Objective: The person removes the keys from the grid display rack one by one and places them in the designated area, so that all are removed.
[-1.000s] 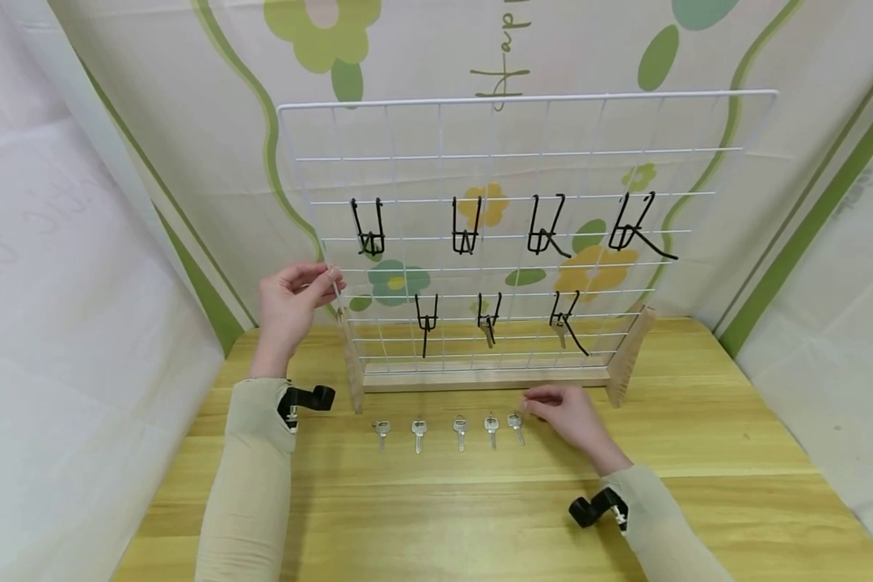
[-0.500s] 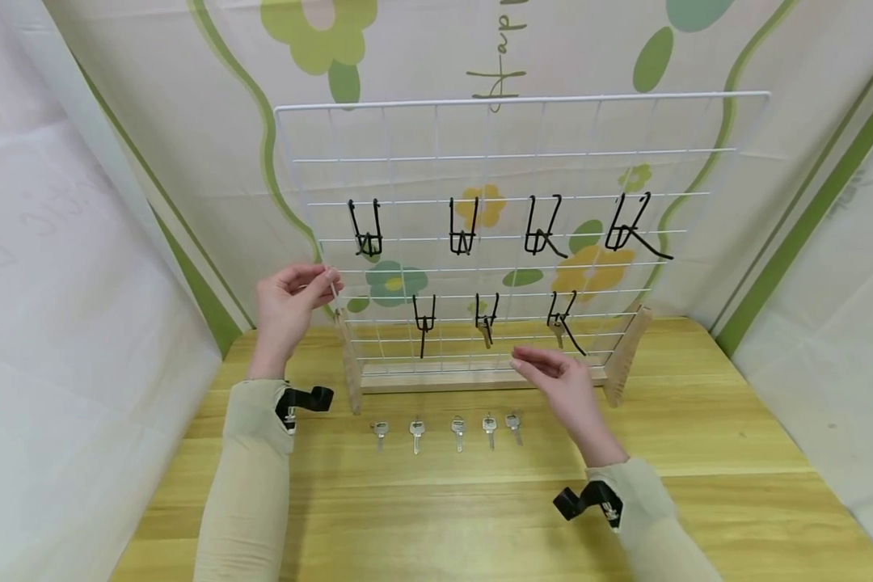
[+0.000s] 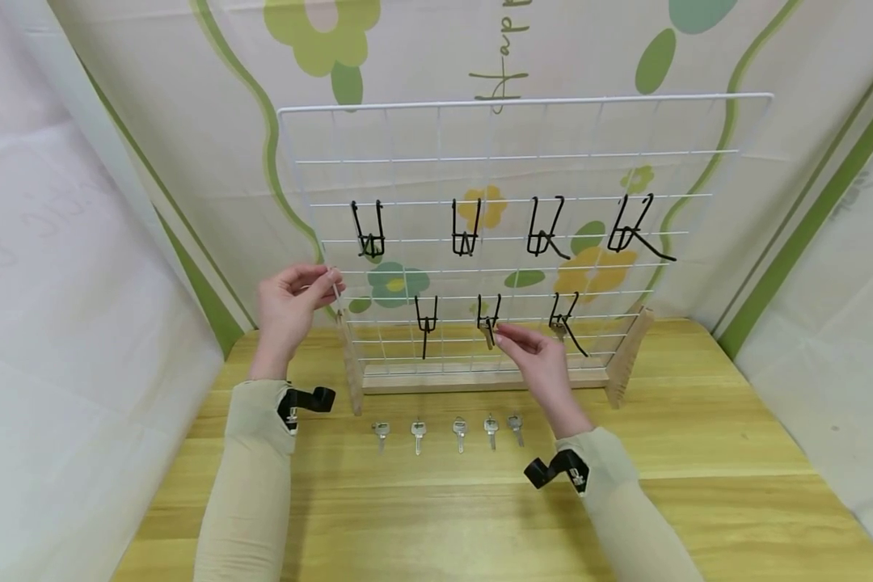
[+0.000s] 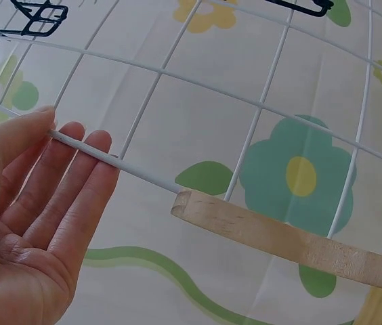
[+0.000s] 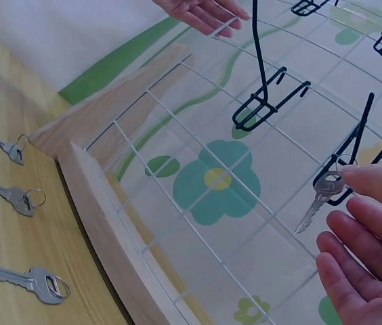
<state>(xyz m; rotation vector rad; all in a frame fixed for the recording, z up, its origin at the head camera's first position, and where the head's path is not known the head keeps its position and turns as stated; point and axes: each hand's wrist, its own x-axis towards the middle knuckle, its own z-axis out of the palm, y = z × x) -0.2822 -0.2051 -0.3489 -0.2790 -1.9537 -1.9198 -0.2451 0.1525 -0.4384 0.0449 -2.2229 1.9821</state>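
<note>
At the left edge of a white wire grid panel, my left hand pinches the edge wire between thumb and fingers. In the left wrist view, the left hand's other fingers lie almost straight behind that wire. My right hand is at the middle lower black hook. A silver key hangs there by its ring, and the right hand's thumb tip is against its head. The other fingers are loosely bent below, apart from the key. Another key hangs on the lower right hook.
Several keys lie in a row on the wooden table before the panel. A wooden stand bears the panel. More black hooks project from its upper row; the lower left hook bears no key. Patterned cloth surrounds the table.
My right hand has risen from beside the rightmost key on the table and moved left to the key on the middle lower hook. The left hand has stayed on the panel's edge.
</note>
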